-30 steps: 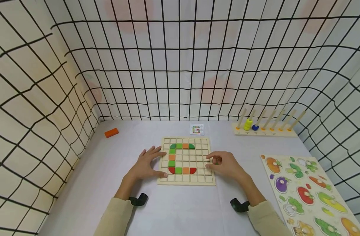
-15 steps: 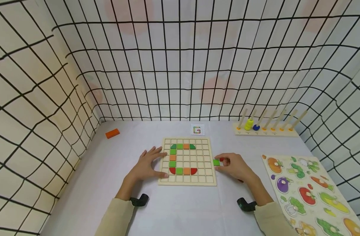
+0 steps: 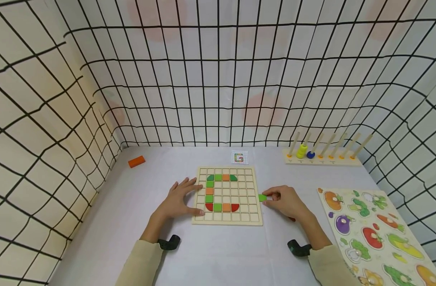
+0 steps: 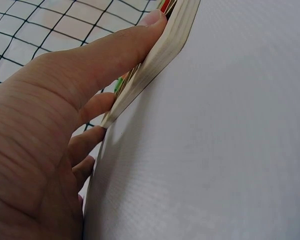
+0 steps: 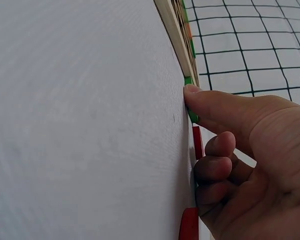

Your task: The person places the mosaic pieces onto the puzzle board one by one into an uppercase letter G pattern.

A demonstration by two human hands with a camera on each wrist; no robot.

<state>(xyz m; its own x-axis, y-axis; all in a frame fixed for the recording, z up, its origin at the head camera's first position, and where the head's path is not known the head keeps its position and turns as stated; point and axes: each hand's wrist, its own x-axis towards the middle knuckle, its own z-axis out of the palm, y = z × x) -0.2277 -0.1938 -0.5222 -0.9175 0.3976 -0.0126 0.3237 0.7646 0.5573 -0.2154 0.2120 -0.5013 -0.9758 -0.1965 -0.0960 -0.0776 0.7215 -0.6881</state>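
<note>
In the head view a square wooden grid board (image 3: pixel 246 216) lies on the white cloth. Green, orange and red tiles (image 3: pixel 226 207) on it form a C-like shape. My left hand (image 3: pixel 176 201) rests at the board's left side, with its thumb and a finger touching the edge and the others spread. Just past the right edge, my right hand (image 3: pixel 283 202) pinches a green tile (image 3: pixel 262 198) between thumb and forefinger. The right wrist view shows this green tile (image 5: pixel 193 116) close to the board (image 5: pixel 176 37), the other fingers curled.
Under the right hand lie a red tile (image 5: pixel 197 142) and another red piece (image 5: pixel 189 224). A small pattern card (image 3: pixel 240 157) sits behind the board. An orange block (image 3: pixel 136 161) is at back left, a peg counter (image 3: pixel 323 159) at back right, a vegetable puzzle board (image 3: pixel 375 222) at right.
My right hand has moved off the board's right edge to the cloth beside it, where it now pinches the green tile. My left hand has stayed in place.
</note>
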